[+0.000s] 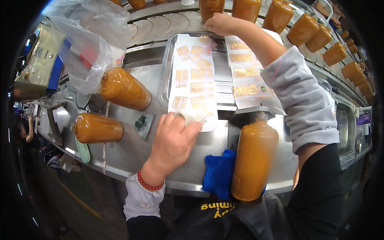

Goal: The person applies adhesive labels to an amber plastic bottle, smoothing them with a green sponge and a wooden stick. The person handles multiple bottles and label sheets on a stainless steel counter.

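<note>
My left hand, with a red bead bracelet at the wrist, is curled round a pale, crumpled thing, perhaps a cloth, at the lower end of a white sheet of gold decals. My right hand reaches far forward, its fingers at the base of an amber-brown glazed bottle on the conveyor; whether it grips the bottle is unclear. A second decal sheet lies under my right forearm. Close to my body, a brown bottle leans with its neck at a dark metal holder, beside a blue cloth.
Two brown bottles lie on the steel table at the left, near a dark scraper-like piece and a plastic bag. More bottles line the curved conveyor. A metal tray lies under the sheets; people are in the background.
</note>
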The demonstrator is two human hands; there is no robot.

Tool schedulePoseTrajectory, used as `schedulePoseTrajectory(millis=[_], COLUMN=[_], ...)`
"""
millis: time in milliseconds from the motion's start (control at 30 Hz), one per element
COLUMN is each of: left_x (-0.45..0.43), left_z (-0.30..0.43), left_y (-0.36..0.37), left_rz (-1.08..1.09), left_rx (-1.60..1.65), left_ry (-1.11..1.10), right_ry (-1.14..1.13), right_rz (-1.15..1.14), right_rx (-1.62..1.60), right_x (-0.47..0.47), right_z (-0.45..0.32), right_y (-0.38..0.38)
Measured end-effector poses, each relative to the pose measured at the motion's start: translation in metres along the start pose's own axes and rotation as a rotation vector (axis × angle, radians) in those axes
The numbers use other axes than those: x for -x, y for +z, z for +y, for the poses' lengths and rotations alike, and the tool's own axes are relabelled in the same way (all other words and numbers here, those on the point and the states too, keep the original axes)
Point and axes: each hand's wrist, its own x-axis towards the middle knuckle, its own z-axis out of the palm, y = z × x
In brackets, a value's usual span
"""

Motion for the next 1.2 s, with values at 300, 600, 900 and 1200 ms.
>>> schedulePoseTrajectory(millis=[300, 600, 900, 1200], left_x=[0.007, 0.012, 0.027, 0.081], left_z=[-0.002, -0.002, 0.039, 0.113], left_y=[0.003, 0.006, 0.006, 0.061], left_rz=[-0.015, -0.056, 0.178, -0.165], left_rx=[0.01, -0.029, 0.195, 0.386], left_ry=[-0.03, -0.032, -0.111, -0.144], right_ry=[-0.066, -0.154, 0.065, -0.085], right_rz=[-0.048, 0.43, 0.295, 0.47], right_rx=[0.024, -0.117, 0.046, -0.36], right_x=[-0.024, -0.003, 0.052, 0.257], right_z=[-0.004, 0.003, -0.007, -0.041], right_y=[0.009, 0.018, 0.034, -0.057])
